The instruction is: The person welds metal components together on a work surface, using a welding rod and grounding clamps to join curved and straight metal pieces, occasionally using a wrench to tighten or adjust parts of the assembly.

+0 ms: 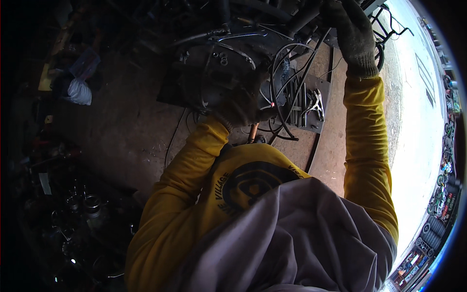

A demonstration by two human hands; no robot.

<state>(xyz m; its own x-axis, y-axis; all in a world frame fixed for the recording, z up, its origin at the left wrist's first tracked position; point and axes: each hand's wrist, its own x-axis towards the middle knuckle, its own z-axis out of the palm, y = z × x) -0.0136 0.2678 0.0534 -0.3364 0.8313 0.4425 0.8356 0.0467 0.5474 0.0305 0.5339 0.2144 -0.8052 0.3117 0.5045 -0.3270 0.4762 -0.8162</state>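
My right hand (352, 36), in a dark knitted glove, reaches to the top edge. Its fingers are bent around a dark metal tube (307, 17). My left hand (239, 106), gloved too, is low over a dark metal plate (182, 90). Its fingers look closed, but shadow hides what they hold. A short black handle-like piece (267, 115) sticks out beside it, with a copper-coloured tube (253, 132) just below. Black cables (276, 80) loop between the hands. Several small metal rings (223, 59) lie on the plate.
Right of the cables, a silver clamp (317, 104) and thin metal rods (295, 100) lie on a flat sheet. Dark metal parts crowd the top. A pale plastic bag (79, 91) lies at left, above dark clutter. A bicycle frame (386, 31) stands on bright ground at right.
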